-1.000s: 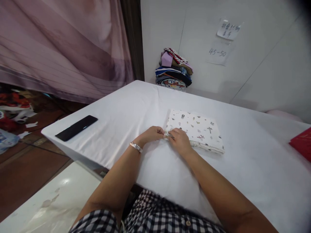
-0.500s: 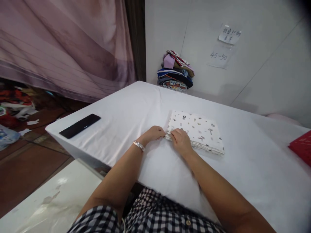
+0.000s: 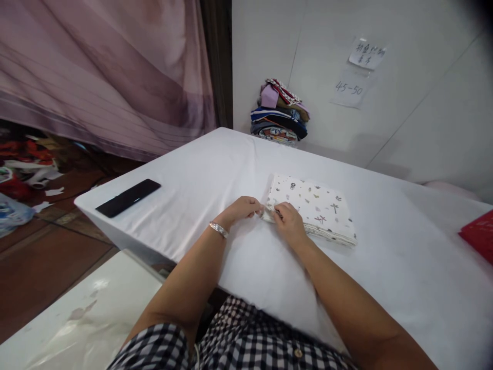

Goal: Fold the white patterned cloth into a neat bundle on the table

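Little has moved: our left hand (image 3: 241,209) and right hand (image 3: 289,223) still pinch the folded printed cloth's (image 3: 314,207) near left corner. We keep the layered edges aligned on the white table (image 3: 200,185) and press flat.

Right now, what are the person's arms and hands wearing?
Both arms are bare, with no gloves on the left hand or the right hand. A silver bracelet circles the left wrist. Black-and-white checked clothing shows near the bottom.
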